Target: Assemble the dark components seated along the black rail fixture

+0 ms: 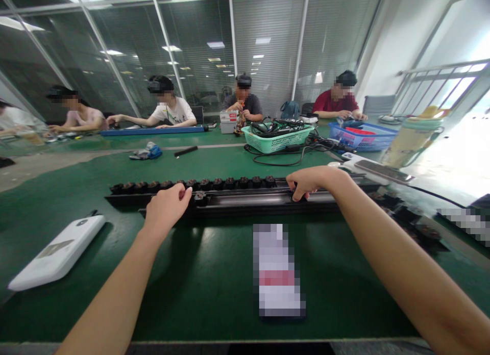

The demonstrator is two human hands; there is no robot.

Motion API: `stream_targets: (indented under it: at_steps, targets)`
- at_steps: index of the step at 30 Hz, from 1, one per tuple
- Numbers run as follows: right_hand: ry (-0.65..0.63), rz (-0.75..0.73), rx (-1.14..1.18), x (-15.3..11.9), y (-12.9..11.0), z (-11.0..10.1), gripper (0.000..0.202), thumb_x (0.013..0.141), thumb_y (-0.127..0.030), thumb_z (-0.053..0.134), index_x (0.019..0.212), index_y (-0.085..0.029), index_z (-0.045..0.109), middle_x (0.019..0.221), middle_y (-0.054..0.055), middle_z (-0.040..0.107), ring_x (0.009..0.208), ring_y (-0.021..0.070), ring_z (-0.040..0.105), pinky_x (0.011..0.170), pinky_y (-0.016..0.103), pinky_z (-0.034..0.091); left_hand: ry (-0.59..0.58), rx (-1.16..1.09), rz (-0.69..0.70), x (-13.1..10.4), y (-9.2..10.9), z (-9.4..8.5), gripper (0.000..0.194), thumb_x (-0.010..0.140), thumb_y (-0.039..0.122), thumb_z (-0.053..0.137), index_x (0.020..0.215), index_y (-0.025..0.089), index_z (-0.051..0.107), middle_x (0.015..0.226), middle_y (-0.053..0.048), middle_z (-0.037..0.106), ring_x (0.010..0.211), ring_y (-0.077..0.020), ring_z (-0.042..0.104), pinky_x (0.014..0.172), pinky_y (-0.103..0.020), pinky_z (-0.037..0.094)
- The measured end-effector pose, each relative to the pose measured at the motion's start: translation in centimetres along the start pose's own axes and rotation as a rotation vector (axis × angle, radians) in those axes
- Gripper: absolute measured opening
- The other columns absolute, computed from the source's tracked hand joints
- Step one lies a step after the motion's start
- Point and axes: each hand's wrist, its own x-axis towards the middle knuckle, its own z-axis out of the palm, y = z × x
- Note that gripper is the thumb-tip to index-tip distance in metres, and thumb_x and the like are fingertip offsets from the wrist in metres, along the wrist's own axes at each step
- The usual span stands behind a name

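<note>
Two long black rails lie across the green table. The nearer black rail has a shiny inner channel, and one small black part sits in it beside my left hand. My left hand is closed at the rail's left end; whatever its fingers hold is hidden. Bent down over the right part of the same rail, my right hand pinches a small dark piece at the channel. Behind, the farther black rail carries a row of several round black parts.
A white power bank lies at the left, a blurred phone-like object in front. Farther back are a green basket of cables, a blue basket, gloves and a bottle. Several people sit across the table.
</note>
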Motion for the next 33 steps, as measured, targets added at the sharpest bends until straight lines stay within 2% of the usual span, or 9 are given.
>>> stream_targets:
  at_steps: [22,33]
  targets:
    - [0.003,0.006,0.003,0.57,0.54,0.12,0.032,0.085,-0.026,0.07,0.115,-0.014,0.066,0.075,0.002,0.065,0.069,0.0169,0.057,0.057,0.026,0.04,0.01,-0.014,0.005,-0.08,-0.01,0.03,0.052,0.095,0.059,0.027,0.097,0.024,0.065,0.096,-0.016,0.072,0.094,-0.039,0.069,0.076,-0.043,0.05]
    - [-0.014,0.023,0.008,-0.07,0.19,-0.04,0.029,0.086,-0.026,0.069,0.113,-0.016,0.064,0.078,0.003,0.066,0.072,0.017,0.06,0.061,0.026,0.043,-0.004,0.002,0.001,0.01,-0.07,-0.02,0.053,0.096,0.06,0.027,0.099,0.024,0.066,0.096,-0.015,0.073,0.095,-0.0367,0.07,0.077,-0.041,0.051]
